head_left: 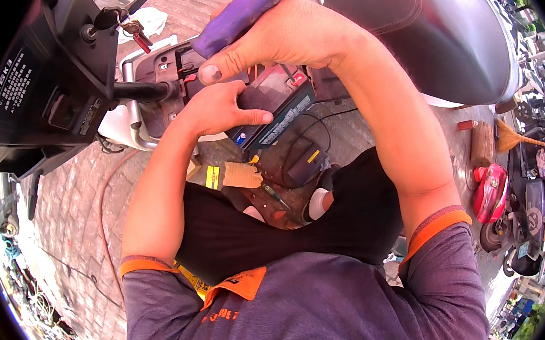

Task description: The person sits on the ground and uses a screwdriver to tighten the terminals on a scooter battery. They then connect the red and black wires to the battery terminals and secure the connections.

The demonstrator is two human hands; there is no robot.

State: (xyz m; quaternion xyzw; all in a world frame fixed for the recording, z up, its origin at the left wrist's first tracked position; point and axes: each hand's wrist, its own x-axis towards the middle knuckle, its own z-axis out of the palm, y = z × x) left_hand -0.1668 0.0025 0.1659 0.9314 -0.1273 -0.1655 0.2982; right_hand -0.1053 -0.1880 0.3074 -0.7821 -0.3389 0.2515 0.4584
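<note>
My right hand (283, 36) is closed on a purple padded object (227, 18) above a black battery (277, 108). Below that hand a slim metal shaft (286, 71) stands at the red terminal (298, 80); whether it joins the purple object is unclear. My left hand (222, 108) grips the battery's left part, thumb lying on its top. Around the battery is the scooter's open floor compartment (153, 70) with wiring. A black boxy device (305, 167) with a cable, a screwdriver (275, 196) and a cardboard piece (240, 176) lie on the ground between my legs.
The scooter's dark front panel (39, 99) with hanging keys (136, 36) is at left, its seat (416, 34) upper right. A hose (106, 230) crosses the left paving. A broom (513, 139), wooden block (481, 142) and red bag (490, 193) lie to the right.
</note>
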